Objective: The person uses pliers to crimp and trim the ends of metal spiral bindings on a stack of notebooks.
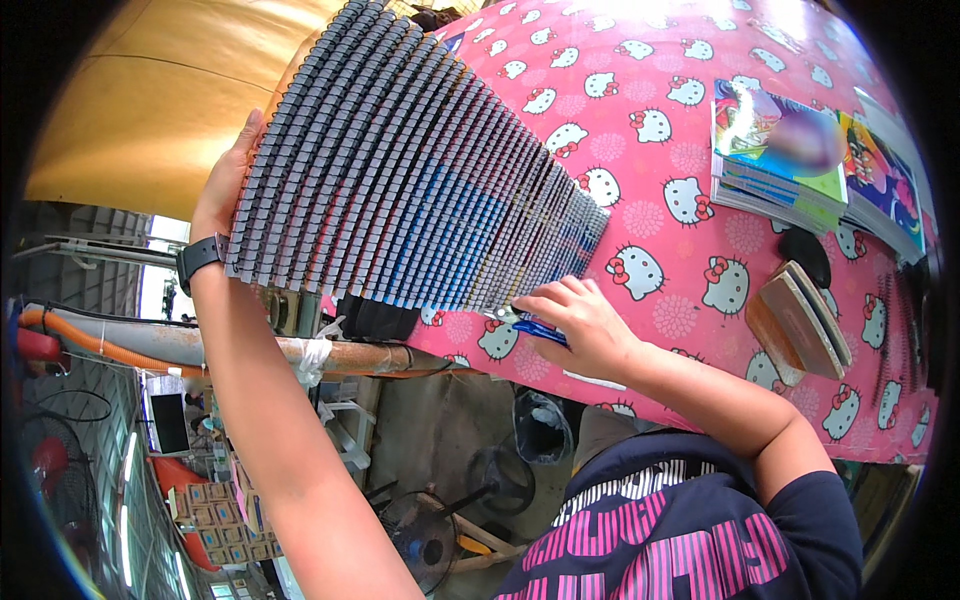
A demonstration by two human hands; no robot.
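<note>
A long stack of spiral-bound books [400, 190] fans across the table, rows of dark coils facing me. My left hand [228, 182], a dark band on its wrist, holds the left end of the stack. Its fingers are partly hidden behind the books. At the stack's near right corner, my right hand [585, 325] is closed around blue-handled pliers [540, 331]. Their small metal jaws are close beside the coil ends; whether they touch a coil I cannot tell.
A pink patterned cloth [655, 290] covers the table. Glossy books [780, 165] are piled at the far right, near a dark rounded object [805, 257] and a brown block [800, 320]. Below the table edge stand a fan [425, 540] and a rusty pipe [360, 358].
</note>
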